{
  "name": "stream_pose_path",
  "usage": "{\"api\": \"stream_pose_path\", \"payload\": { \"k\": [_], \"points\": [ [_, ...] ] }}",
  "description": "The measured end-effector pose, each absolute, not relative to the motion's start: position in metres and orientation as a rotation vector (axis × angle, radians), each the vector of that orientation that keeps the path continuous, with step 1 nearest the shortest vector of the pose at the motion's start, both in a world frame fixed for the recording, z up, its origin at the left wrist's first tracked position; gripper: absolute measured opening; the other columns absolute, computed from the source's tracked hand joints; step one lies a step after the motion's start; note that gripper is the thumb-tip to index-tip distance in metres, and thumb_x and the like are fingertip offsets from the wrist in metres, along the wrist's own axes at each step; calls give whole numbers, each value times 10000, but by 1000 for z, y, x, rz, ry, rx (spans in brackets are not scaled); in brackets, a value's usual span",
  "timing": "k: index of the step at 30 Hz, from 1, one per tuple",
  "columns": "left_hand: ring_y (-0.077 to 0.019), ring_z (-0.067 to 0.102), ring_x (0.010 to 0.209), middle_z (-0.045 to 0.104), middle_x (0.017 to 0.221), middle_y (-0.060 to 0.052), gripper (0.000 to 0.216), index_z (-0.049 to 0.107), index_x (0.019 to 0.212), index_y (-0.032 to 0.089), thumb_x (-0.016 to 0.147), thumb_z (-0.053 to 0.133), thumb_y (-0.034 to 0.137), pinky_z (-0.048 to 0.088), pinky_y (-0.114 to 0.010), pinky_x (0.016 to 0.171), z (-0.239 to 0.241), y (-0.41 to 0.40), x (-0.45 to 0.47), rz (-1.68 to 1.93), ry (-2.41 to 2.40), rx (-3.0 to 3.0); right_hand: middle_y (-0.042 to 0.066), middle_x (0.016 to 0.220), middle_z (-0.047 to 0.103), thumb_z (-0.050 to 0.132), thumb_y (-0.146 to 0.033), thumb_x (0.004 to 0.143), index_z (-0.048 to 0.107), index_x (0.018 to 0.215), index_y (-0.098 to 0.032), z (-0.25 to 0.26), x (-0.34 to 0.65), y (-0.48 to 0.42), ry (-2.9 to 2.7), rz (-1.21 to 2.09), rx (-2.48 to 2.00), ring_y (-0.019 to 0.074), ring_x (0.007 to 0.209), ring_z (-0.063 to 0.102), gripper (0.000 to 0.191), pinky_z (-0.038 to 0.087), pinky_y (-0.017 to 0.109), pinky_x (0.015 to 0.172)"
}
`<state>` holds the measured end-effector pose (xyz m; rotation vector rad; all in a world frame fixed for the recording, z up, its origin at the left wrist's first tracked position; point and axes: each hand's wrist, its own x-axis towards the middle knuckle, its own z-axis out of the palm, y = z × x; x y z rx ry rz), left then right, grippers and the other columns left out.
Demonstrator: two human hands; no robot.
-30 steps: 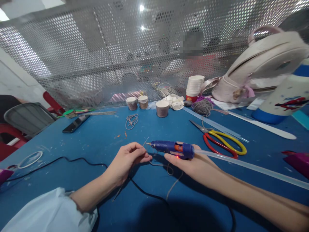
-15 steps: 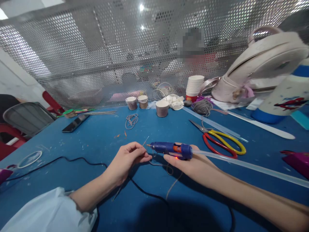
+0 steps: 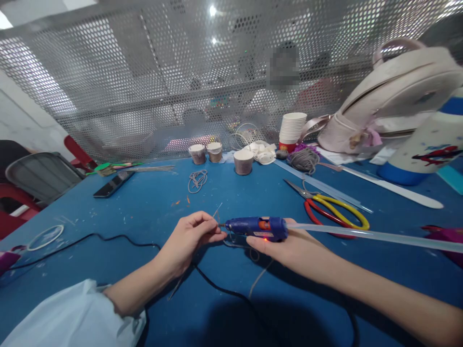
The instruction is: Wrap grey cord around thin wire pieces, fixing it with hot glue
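Note:
Between the fingertips of my left hand [image 3: 193, 236] is a thin wire [image 3: 218, 208], its end sticking up above the fingers and its other end showing below the wrist. A strand of grey yarn [image 3: 259, 278] runs from those fingers and curls down onto the table. My right hand [image 3: 294, 250] is wrapped round a blue glue gun [image 3: 240, 225] with a small red light on. Its nozzle points left and meets the wire at my left fingertips; whether glue is coming out is hidden. A long clear glue stick [image 3: 347, 233] sticks out of the gun's back.
Red-and-yellow-handled scissors [image 3: 336, 209] lie right of the gun. Behind stand small wrapped cups [image 3: 243, 163], stacked paper cups [image 3: 292, 129] and a grey yarn ball [image 3: 304, 160]. A phone [image 3: 114, 184] lies at left. A black cord [image 3: 220, 287] crosses the blue table [image 3: 144, 217] under my hands.
The glue gun's nozzle has dipped slightly and come closer to the left fingertips, while the rear end of the glue stick has risen. My left hand has stayed nearly still.

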<state>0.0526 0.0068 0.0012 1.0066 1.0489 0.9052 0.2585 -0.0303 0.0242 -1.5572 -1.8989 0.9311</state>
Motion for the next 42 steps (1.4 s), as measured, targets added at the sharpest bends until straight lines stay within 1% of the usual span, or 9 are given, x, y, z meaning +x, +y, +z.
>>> {"api": "stream_pose_path", "payload": {
  "k": [5, 9, 12, 17, 22, 28, 35, 42],
  "points": [
    [-158, 670, 706, 620, 661, -6, 170, 588, 645, 132, 681, 709, 246, 502, -320, 846, 2, 7, 54, 910, 1030, 990, -11, 588, 598, 544, -420, 763, 681, 715, -192, 27, 258, -31, -1821, 923, -1562, 142, 550, 530, 270, 397, 219, 487],
    [-155, 667, 705, 604, 647, 2, 164, 583, 643, 134, 692, 696, 243, 501, -317, 846, 3, 6, 55, 906, 1036, 997, -5, 608, 616, 548, -399, 762, 694, 738, -191, 25, 257, -29, -1865, 953, -1527, 144, 552, 528, 255, 387, 227, 483],
    [-152, 662, 705, 599, 642, 3, 168, 586, 641, 134, 690, 697, 250, 501, -313, 844, 4, 6, 55, 908, 1036, 1001, -11, 562, 593, 553, -391, 752, 690, 697, -189, 26, 257, -29, -1874, 938, -1533, 136, 514, 500, 250, 363, 226, 453],
    [-136, 649, 689, 608, 647, -5, 166, 589, 635, 134, 684, 699, 248, 499, -309, 849, 4, 6, 55, 906, 1042, 997, -15, 586, 594, 538, -379, 771, 684, 731, -195, 26, 257, -29, -1857, 932, -1488, 133, 542, 507, 239, 376, 217, 478],
    [-109, 618, 653, 583, 620, 10, 151, 585, 621, 134, 705, 672, 225, 513, -303, 827, 3, 7, 55, 926, 1035, 1007, -7, 577, 587, 556, -396, 754, 648, 645, -191, 25, 257, -30, -1933, 917, -1543, 138, 530, 502, 249, 357, 224, 461],
    [-144, 653, 700, 597, 642, 1, 143, 572, 636, 137, 722, 652, 219, 500, -330, 862, 4, 7, 54, 905, 1032, 1000, -21, 580, 573, 543, -380, 766, 635, 689, -195, 27, 255, -29, -1858, 940, -1508, 134, 537, 503, 221, 373, 227, 487],
    [-129, 640, 681, 596, 639, 3, 137, 572, 641, 137, 725, 648, 213, 499, -335, 859, 3, 7, 54, 901, 1027, 1013, -14, 578, 579, 553, -393, 751, 610, 649, -187, 28, 254, -31, -1860, 942, -1557, 135, 532, 515, 236, 375, 231, 485],
    [-135, 640, 688, 601, 639, 4, 142, 573, 639, 137, 721, 653, 221, 495, -346, 866, 3, 6, 53, 914, 1013, 1011, -26, 546, 549, 561, -385, 738, 547, 599, -188, 22, 253, -31, -1847, 869, -1550, 112, 499, 478, 241, 351, 225, 471]
  ]
}}
